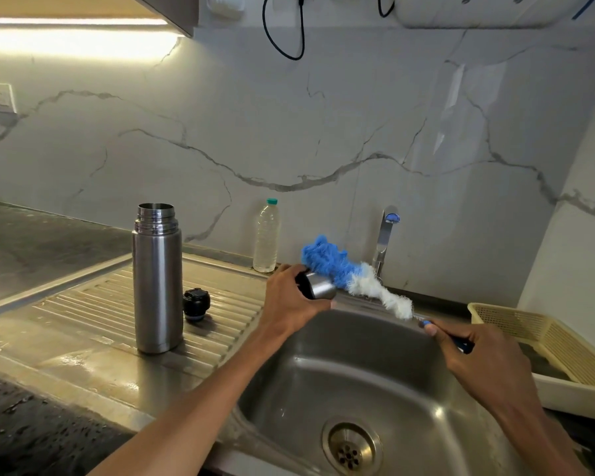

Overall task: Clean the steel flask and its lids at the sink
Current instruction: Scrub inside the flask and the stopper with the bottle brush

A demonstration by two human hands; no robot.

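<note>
The steel flask [157, 280] stands upright and uncapped on the ribbed drainboard [83, 314] left of the sink [358, 389]. A black inner stopper [196, 304] lies on the drainboard just right of the flask. Above the sink's far rim, my left hand [289, 304] grips the steel cup lid [318, 286], tilted with its mouth to the right. My right hand [474, 359] holds the dark handle of a bottle brush [351, 273]. The brush's blue and white bristles lie against the lid's mouth.
A clear plastic water bottle [266, 237] with a green cap stands at the wall behind the drainboard. The tap [385, 235] rises behind the sink. A cream plastic basket [543, 352] sits to the right of the sink. The dark countertop [31, 424] at front left is wet.
</note>
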